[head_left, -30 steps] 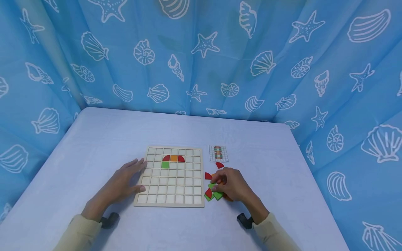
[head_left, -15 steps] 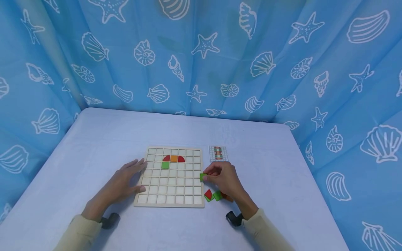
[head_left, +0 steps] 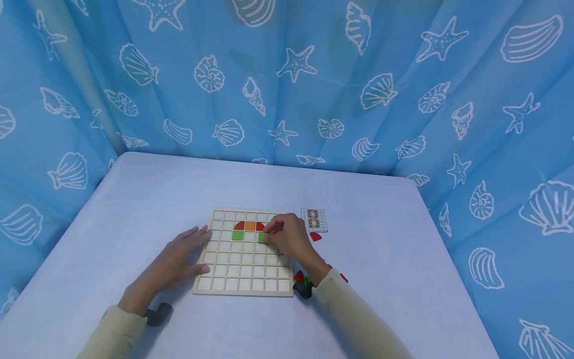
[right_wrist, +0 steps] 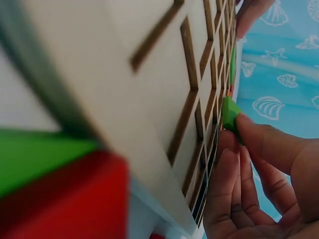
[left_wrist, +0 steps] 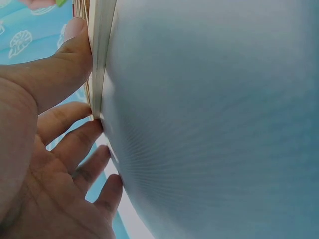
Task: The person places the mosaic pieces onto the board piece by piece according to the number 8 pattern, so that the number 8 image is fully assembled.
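Observation:
A wooden grid board [head_left: 242, 293] lies on the table. In its upper cells sit a red quarter-circle tile [head_left: 239, 226], an orange square tile [head_left: 250, 226] and another red quarter-circle [head_left: 260, 227]. A green square tile [head_left: 237, 235] fills the cell below the left red one. My right hand [head_left: 290, 238] pinches a second green tile [right_wrist: 230, 113] between thumb and fingers, at the cell under the right red piece; in the right wrist view it is tilted. My left hand [head_left: 181, 254] rests against the board's left edge, thumb on the rim, fingers [left_wrist: 75, 144] extended along the side.
A small pattern card [head_left: 314, 220] lies right of the board, with a loose red quarter-circle [head_left: 316, 236] below it. More red and green pieces [head_left: 299, 275] lie by the board's lower right, partly hidden by the right wrist. A blue shell-print curtain [head_left: 278, 89] surrounds the table.
My right hand has picked a green tile from the loose pieces and carried it up and left onto the board. The left hand has kept its place.

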The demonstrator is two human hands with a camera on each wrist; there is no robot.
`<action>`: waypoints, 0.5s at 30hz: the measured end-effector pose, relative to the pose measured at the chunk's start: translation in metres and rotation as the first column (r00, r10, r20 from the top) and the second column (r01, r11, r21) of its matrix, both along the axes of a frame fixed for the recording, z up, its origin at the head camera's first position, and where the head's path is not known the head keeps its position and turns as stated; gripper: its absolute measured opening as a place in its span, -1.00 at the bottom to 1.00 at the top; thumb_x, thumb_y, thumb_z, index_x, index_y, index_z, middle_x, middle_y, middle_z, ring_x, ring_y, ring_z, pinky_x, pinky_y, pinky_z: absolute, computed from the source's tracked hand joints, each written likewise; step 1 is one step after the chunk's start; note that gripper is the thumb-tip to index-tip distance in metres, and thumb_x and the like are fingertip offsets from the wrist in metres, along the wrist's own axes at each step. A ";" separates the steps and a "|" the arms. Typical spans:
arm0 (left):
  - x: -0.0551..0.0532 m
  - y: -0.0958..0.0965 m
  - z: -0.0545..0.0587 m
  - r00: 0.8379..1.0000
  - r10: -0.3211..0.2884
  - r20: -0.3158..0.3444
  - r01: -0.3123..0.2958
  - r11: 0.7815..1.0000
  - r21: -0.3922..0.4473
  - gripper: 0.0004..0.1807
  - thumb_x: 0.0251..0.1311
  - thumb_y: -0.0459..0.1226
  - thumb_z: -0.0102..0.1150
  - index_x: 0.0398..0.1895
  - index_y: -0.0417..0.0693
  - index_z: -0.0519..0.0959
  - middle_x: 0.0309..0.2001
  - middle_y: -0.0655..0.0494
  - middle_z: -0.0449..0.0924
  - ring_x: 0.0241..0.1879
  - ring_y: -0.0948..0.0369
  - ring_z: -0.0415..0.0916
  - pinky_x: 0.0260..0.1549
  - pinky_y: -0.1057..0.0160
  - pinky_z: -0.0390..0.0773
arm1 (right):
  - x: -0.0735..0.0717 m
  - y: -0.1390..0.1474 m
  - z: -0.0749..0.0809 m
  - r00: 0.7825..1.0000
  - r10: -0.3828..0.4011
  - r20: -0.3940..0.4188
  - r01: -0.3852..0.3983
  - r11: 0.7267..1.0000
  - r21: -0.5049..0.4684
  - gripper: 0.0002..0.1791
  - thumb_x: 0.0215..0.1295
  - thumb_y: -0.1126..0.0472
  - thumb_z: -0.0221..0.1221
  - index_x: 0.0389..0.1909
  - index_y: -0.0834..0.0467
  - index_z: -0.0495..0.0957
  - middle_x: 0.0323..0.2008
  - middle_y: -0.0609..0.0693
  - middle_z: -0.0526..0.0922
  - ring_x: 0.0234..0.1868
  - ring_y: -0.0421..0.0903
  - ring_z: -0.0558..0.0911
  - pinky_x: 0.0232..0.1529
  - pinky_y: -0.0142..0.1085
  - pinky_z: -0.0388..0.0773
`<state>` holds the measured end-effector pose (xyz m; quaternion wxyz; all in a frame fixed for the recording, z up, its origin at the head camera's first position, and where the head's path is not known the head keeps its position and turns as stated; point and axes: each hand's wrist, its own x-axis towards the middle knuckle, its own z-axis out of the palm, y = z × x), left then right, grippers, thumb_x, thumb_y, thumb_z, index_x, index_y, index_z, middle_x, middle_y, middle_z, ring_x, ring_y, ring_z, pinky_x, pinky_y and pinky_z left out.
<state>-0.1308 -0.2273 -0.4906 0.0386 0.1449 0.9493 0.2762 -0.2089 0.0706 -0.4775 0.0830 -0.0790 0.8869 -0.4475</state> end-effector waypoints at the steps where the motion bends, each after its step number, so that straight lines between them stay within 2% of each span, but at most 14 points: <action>1: 0.000 0.000 0.000 1.000 0.000 0.002 0.000 1.000 -0.001 -0.01 0.12 -0.18 0.60 0.60 -0.18 0.32 0.63 -0.21 0.25 0.62 -0.31 0.12 0.51 -0.41 0.24 | -0.002 -0.002 0.000 1.000 -0.006 0.001 0.006 1.000 0.011 -0.90 0.22 0.27 0.52 -0.36 0.03 0.79 -0.41 -0.09 0.71 -0.32 -0.13 0.64 -0.29 -0.29 0.59; 11: 0.001 0.002 0.003 1.000 0.007 0.005 -0.007 1.000 -0.008 -0.01 0.12 -0.16 0.60 0.60 -0.18 0.32 0.63 -0.21 0.26 0.62 -0.31 0.13 0.50 -0.42 0.25 | -0.008 -0.013 0.000 1.000 0.015 -0.002 -0.014 0.995 0.099 -0.86 0.21 0.30 0.53 -0.42 0.04 0.76 -0.47 -0.08 0.70 -0.39 -0.16 0.62 -0.34 -0.32 0.56; 15: 0.001 0.002 0.003 1.000 0.003 -0.006 -0.003 1.000 0.001 -0.02 0.12 -0.16 0.60 0.59 -0.19 0.33 0.62 -0.21 0.28 0.61 -0.32 0.15 0.49 -0.42 0.28 | -0.007 -0.013 0.002 1.000 0.015 0.008 -0.016 0.993 0.113 -0.86 0.19 0.29 0.54 -0.38 0.04 0.75 -0.44 -0.09 0.71 -0.34 -0.15 0.64 -0.28 -0.31 0.59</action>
